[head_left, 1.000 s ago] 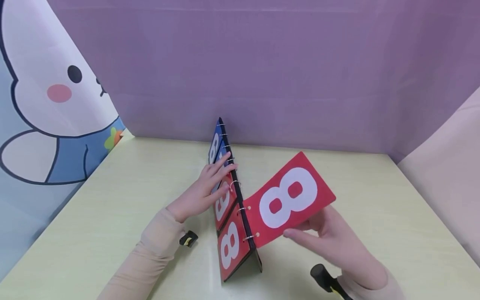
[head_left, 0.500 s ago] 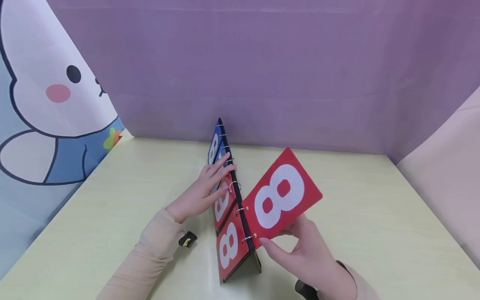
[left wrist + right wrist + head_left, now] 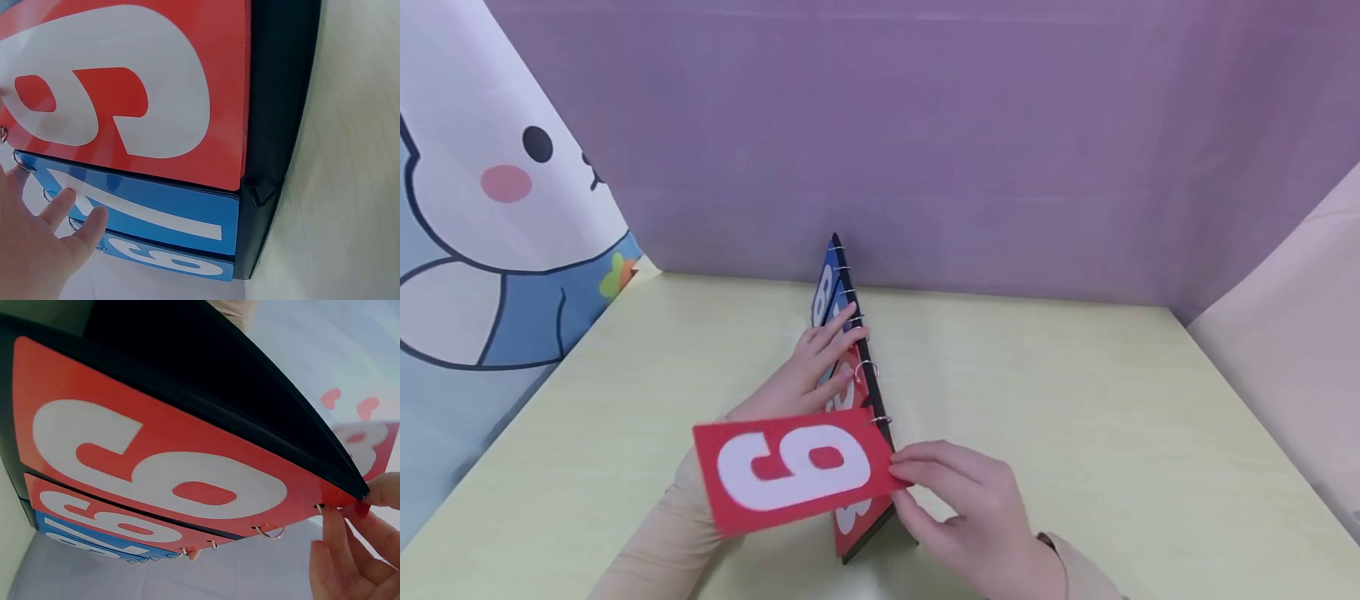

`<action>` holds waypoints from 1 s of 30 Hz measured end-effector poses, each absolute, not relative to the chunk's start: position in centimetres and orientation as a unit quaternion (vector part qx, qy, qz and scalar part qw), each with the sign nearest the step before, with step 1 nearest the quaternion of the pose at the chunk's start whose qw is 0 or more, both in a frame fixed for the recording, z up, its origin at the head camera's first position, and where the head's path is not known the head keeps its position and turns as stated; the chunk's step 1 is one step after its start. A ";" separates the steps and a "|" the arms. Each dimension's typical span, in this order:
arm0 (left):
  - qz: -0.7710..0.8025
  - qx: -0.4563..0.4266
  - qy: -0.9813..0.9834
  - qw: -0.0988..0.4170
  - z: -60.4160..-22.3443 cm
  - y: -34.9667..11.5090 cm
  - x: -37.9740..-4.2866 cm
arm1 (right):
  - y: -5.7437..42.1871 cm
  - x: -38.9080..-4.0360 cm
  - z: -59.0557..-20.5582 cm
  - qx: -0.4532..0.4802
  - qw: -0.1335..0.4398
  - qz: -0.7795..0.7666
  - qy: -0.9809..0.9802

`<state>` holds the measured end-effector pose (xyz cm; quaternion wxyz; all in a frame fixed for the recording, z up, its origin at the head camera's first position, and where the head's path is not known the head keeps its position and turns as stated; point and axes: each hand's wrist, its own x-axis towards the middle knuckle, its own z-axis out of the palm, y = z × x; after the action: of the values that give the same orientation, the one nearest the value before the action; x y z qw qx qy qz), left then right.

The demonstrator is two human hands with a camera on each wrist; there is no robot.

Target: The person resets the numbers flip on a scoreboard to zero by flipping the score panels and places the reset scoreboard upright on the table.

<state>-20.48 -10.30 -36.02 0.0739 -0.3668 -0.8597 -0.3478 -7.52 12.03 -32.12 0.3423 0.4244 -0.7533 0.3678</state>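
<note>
A black tent-shaped flip scoreboard [image 3: 871, 379] with ring-bound number cards stands on the table. My left hand [image 3: 808, 375] lies across its left side, fingers spread and extended toward the ringed top edge; in the left wrist view they reach over the blue cards [image 3: 150, 203]. My right hand [image 3: 985, 512] pinches the ring end of a red card [image 3: 790, 471] at the scoreboard's near corner. That card sticks out to the left, its white 9-like numeral showing, and covers part of my left forearm. In the right wrist view, fingertips [image 3: 334, 534] grip beside the nearest ring.
A pale yellow table [image 3: 1075, 392] surrounds the scoreboard. Behind it hangs a purple cloth [image 3: 925, 142], with a cartoon-printed cloth [image 3: 452, 233] on the left. Another red card with a white numeral [image 3: 156, 462] hangs on the scoreboard's right face.
The red card has swung over the rings from the right side to the left, its 8 face giving way to a 9-like face. My right hand moved left; my left hand stayed.
</note>
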 end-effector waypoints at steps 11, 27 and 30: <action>-0.351 -0.339 -0.871 0.058 -35.6 -10.2 -19.9 | 11.8 -8.0 -32.0 0.462 0.415 0.288 -0.729; -0.355 -0.337 -0.870 0.055 -35.7 -10.1 -19.9 | 12.1 -7.7 -32.1 0.474 0.331 0.195 -0.792; -0.357 -0.334 -0.871 0.052 -35.7 -10.1 -19.8 | 12.1 -7.6 -31.9 0.482 0.298 0.169 -0.807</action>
<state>-19.82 -10.12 -35.68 0.0524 -0.3336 -0.8711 -0.3566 -7.58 12.10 -31.91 0.2976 0.4819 -0.8067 0.1689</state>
